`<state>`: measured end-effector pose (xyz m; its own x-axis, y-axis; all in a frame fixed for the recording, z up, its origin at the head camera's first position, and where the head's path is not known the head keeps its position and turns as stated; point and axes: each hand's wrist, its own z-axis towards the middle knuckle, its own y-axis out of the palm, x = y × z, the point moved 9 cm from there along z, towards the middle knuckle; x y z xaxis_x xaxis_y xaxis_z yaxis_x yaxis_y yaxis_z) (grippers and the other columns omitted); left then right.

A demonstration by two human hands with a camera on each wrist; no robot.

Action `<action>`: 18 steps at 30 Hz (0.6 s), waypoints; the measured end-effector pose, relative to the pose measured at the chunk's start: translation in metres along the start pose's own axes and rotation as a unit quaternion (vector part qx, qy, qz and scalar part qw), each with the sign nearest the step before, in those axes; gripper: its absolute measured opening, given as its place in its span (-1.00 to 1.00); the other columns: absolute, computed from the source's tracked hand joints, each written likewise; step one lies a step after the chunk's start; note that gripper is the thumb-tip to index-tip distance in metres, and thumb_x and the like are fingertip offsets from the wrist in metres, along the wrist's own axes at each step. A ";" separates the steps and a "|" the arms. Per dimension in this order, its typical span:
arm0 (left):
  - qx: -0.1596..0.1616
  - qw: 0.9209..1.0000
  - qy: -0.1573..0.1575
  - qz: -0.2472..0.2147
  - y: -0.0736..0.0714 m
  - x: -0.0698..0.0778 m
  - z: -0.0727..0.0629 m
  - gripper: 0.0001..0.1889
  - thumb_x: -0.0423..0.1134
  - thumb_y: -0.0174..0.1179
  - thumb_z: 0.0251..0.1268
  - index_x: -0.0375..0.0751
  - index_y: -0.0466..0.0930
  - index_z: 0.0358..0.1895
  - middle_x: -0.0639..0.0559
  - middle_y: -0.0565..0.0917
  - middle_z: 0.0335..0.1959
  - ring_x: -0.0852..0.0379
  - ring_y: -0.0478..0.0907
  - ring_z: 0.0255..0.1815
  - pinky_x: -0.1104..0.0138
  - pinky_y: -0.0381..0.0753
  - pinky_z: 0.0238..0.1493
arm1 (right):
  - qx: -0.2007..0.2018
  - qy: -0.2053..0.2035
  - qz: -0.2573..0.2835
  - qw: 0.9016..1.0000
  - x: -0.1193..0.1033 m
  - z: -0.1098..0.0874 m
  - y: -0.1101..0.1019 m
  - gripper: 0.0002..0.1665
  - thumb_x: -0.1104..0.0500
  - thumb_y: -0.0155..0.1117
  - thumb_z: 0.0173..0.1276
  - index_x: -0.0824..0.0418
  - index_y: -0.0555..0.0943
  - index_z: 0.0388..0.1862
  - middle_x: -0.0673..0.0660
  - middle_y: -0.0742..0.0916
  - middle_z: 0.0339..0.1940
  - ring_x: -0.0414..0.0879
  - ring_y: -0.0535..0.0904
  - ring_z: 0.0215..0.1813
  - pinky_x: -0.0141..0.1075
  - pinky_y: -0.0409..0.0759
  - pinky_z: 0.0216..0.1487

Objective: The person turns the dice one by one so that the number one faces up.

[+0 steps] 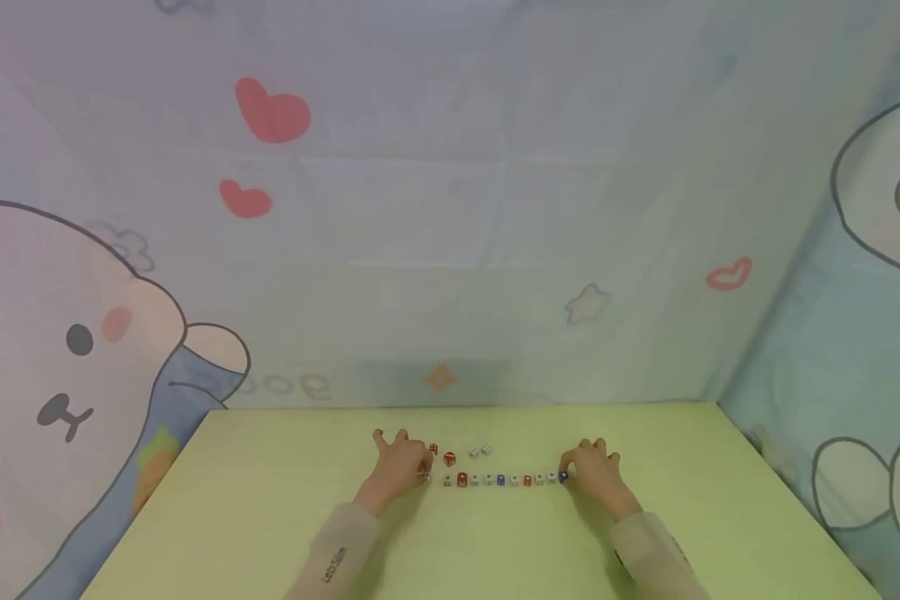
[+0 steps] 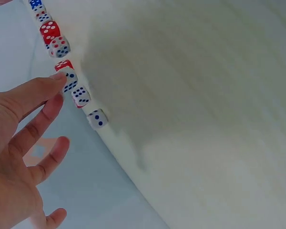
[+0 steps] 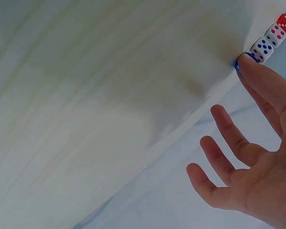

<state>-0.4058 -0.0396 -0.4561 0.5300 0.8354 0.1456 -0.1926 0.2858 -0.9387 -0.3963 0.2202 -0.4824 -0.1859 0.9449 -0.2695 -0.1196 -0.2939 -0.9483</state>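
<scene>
A row of small dice, white, red and blue, runs across the table between my hands in the head view. At the row's left end my left hand [image 1: 401, 467] pinches a white die [image 2: 70, 82] between thumb and index finger, its other fingers spread apart. A red die [image 1: 462, 480] stands near that end. At the right end, my right hand [image 1: 596, 471] pinches a blue die [image 3: 238, 66], mostly hidden by the thumb. Beside it in the right wrist view is a white die [image 3: 262, 49] with blue dots, then a red die [image 3: 285, 23].
Behind the row, loose red dice [image 1: 450, 458] lie near my left hand, and two white dice [image 1: 480, 451] sit farther right. The pale yellow-green table [image 1: 495, 550] ends at a printed cloth backdrop [image 1: 495, 292].
</scene>
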 end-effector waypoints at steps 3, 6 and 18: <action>-0.007 1.000 0.003 0.001 0.001 0.000 -0.004 -0.79 -0.41 0.35 -0.23 -0.01 0.56 -0.70 0.21 0.56 -0.68 0.16 0.29 -0.42 -0.40 -0.09 -0.01 | 0.001 0.000 0.001 1.000 0.000 0.001 -0.001 -0.88 0.25 0.39 -0.04 0.04 0.64 -0.51 0.17 0.55 -0.32 0.08 0.27 -0.23 0.03 0.24 -0.29; -0.009 1.000 0.014 0.002 0.003 0.002 -0.006 -0.79 -0.38 0.37 -0.24 -0.01 0.53 -0.71 0.23 0.53 -0.70 0.15 0.33 -0.42 -0.41 -0.09 -0.01 | 0.000 0.000 -0.001 1.000 0.000 0.001 -0.001 -0.88 0.24 0.39 -0.04 0.03 0.64 -0.50 0.16 0.56 -0.32 0.08 0.28 -0.22 0.04 0.25 -0.28; 0.002 0.999 0.036 0.035 0.005 0.005 -0.012 -0.75 -0.27 0.42 -0.30 -0.04 0.46 -0.69 0.15 0.46 -0.63 0.11 0.31 -0.42 -0.37 0.06 -0.04 | -0.002 -0.001 -0.002 1.000 0.002 0.002 0.001 -0.87 0.25 0.38 -0.03 0.04 0.63 -0.49 0.17 0.57 -0.29 0.14 0.31 -0.16 0.12 0.27 -0.26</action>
<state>-0.3946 -0.0397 -0.4634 0.5735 0.8173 0.0556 -0.2351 0.2292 -0.9445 -0.3984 0.2211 -0.4835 -0.1876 0.9459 -0.2647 -0.1162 -0.2890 -0.9503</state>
